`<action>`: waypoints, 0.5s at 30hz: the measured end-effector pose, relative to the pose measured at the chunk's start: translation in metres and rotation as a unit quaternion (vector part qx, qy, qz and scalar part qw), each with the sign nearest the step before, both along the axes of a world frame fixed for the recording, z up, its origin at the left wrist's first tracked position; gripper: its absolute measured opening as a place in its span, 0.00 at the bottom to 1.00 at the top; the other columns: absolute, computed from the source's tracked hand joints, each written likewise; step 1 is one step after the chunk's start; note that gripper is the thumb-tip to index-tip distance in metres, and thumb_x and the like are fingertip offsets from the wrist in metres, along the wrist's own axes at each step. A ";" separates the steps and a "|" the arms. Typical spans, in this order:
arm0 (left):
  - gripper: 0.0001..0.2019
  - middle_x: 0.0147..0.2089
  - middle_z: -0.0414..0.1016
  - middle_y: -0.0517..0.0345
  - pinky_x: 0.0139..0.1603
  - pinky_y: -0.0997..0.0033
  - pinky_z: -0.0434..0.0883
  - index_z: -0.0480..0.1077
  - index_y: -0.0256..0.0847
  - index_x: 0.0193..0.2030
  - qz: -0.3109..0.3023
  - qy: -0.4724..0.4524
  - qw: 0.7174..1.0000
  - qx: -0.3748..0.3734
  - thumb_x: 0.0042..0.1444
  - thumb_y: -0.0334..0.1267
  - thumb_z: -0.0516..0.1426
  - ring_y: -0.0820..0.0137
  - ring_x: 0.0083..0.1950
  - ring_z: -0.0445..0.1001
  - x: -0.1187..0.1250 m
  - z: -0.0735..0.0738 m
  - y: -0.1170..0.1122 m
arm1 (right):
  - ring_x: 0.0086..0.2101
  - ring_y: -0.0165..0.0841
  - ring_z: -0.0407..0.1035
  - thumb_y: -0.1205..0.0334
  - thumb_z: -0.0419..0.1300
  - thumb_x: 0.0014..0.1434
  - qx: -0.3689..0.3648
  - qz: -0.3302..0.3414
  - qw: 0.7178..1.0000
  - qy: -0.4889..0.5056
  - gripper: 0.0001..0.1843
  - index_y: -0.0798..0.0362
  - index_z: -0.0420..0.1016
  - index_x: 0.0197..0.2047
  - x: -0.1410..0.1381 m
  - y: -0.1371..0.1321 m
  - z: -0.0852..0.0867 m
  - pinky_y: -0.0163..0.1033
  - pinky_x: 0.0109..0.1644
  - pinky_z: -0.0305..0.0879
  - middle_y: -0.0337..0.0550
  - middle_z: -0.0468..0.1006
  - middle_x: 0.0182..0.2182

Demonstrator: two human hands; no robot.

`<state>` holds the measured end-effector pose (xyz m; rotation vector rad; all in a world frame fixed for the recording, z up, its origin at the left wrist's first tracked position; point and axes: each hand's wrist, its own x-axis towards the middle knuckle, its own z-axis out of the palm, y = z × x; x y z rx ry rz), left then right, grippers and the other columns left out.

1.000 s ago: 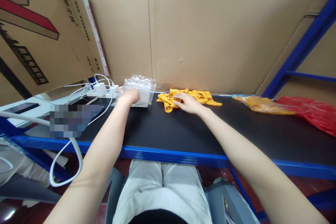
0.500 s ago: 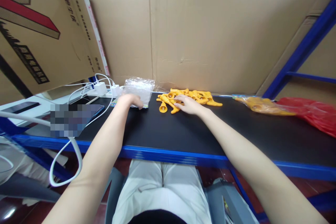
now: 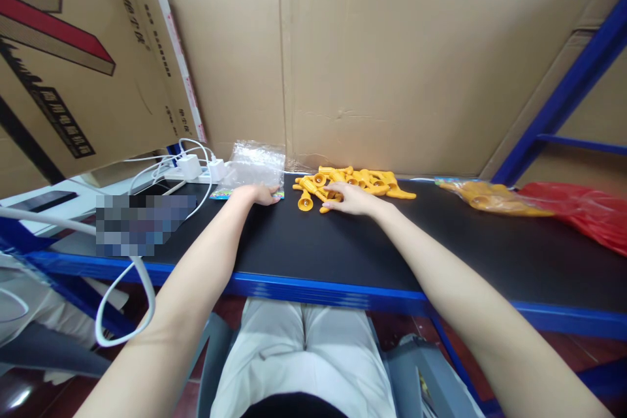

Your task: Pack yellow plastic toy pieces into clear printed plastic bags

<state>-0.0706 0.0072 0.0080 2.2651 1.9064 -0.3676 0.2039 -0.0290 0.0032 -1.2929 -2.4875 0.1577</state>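
My left hand lies low on the black tabletop, fingers stretched flat over the near, colour-printed edge of a stack of clear plastic bags. My right hand rests palm down on the near side of a pile of small yellow plastic pieces. Its fingers are spread, and their tips touch two pieces that lie a little apart from the pile. Neither hand has anything lifted off the table.
A white power strip with chargers and cables sits left of the bags, with a phone nearer me. At right lie a clear bag of yellow pieces and a red plastic bag. Cardboard walls stand behind.
My left hand has slid from the top of the bag stack towards me to its near edge. My right hand has dragged a couple of yellow pieces out of the pile towards me.
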 end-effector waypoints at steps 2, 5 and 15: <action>0.32 0.69 0.41 0.51 0.60 0.51 0.51 0.41 0.53 0.66 0.017 0.010 1.000 0.017 0.56 0.56 0.43 0.51 0.66 0.46 -0.002 -0.004 0.003 | 0.55 0.44 0.59 0.47 0.57 0.52 -0.002 -0.003 1.000 0.003 0.31 0.53 0.65 0.57 0.001 0.002 -0.001 0.48 0.58 0.55 0.50 0.65 0.55; 0.30 0.69 0.39 0.54 0.58 0.46 0.51 0.41 0.56 0.66 0.046 0.011 0.998 0.032 0.57 0.54 0.42 0.49 0.67 0.40 -0.005 -0.007 0.004 | 0.54 0.44 0.60 0.46 0.57 0.52 -0.003 -0.016 1.000 0.003 0.32 0.53 0.64 0.58 0.002 0.003 -0.004 0.49 0.58 0.56 0.49 0.66 0.55; 0.41 0.69 0.40 0.53 0.60 0.47 0.48 0.47 0.54 0.64 0.062 -0.064 0.995 0.042 0.45 0.70 0.42 0.50 0.67 0.41 -0.011 -0.013 0.008 | 0.52 0.44 0.62 0.51 0.54 0.56 0.026 -0.023 0.999 0.012 0.25 0.51 0.66 0.56 -0.007 0.000 -0.007 0.51 0.55 0.57 0.50 0.68 0.52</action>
